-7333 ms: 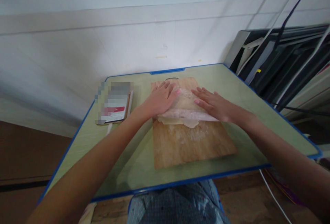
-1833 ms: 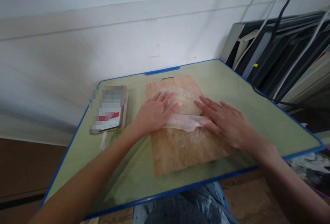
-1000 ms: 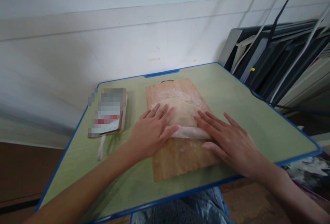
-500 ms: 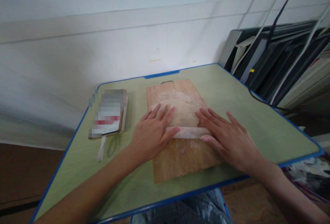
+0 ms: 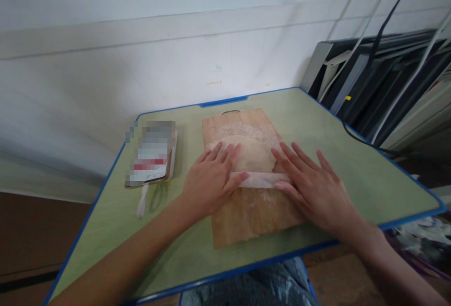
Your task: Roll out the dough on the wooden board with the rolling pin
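A flattened sheet of pale dough lies on a floured wooden board. Across its near edge runs a whitish, floury roll; I cannot tell whether it is rolled-up dough or a separate pin. My left hand rests over the roll's left end, its fingers stretched forward onto the dough's left side and its thumb along the roll. Over the right end lies my right hand, fingers spread and thumb on the roll's near side. Both palms hide the roll's ends.
A phone, partly pixelated, lies left of the board with a white strap hanging from it. The green table has a blue rim and meets a white wall. Dark flat panels and cables stand at the right.
The view has shifted slightly. My right fingers reach a little further up and spread wider. The dough and the roll look much the same.
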Available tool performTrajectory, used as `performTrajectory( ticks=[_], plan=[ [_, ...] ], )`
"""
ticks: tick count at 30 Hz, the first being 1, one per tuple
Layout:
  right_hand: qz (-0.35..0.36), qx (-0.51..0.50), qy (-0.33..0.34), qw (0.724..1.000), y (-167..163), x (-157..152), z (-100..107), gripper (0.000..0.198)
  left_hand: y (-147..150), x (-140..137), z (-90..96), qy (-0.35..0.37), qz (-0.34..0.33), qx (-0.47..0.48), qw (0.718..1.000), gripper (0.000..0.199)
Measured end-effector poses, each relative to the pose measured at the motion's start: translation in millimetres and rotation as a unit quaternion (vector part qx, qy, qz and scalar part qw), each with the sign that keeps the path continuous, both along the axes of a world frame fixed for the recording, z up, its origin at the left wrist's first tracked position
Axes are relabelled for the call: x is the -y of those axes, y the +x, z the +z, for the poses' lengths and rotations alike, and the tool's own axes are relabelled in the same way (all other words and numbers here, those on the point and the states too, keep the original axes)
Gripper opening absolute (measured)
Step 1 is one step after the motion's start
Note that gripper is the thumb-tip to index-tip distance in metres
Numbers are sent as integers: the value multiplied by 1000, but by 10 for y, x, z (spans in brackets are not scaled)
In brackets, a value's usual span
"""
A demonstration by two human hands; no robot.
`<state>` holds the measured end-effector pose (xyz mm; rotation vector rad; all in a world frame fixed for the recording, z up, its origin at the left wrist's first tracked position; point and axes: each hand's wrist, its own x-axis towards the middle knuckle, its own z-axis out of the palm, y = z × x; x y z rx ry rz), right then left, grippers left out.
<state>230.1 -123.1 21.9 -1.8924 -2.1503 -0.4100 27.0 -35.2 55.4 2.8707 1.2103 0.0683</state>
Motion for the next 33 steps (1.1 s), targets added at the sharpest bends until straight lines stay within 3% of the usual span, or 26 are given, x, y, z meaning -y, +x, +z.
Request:
performTrajectory(
  ticks=[2,8,10,15,17,19,22,26,30,33],
  plan=[
    [-5,-9,-13,1000,35,-83,18,69,20,-82,-5,-9,6,8,1000,65],
    [-19,-57,-107,992,220,-498,175,60,227,-675,-112,-38,21,50,998,54],
    [-18,-39,-84,996,182,-435,161,60,214,-626,-116,-10,27,42,999,53],
    [-2,1,-6,1000,-17,5,5,65,40,-61,-38,21,20,7,1000,66],
    [-2,5,5,1000,-43,74,-21,66,2,48,-17,21,7,-2,1000,66],
    [-3,1,-4,1000,-17,15,-4,65,13,-15,-26,14,11,0,1000,66],
    [-7,-17,-44,999,72,-210,81,63,97,-340,-94,-6,23,25,999,62],
    [-21,-6,-57,998,93,-328,163,61,159,-622,-171,-21,-7,48,999,55],
    [-10,19,-17,1000,-50,-71,90,61,56,-302,-106,-17,29,31,999,60],
    [-18,21,0,1000,-139,80,27,58,-23,-29,-36,-3,17,12,1000,61]
  ],
)
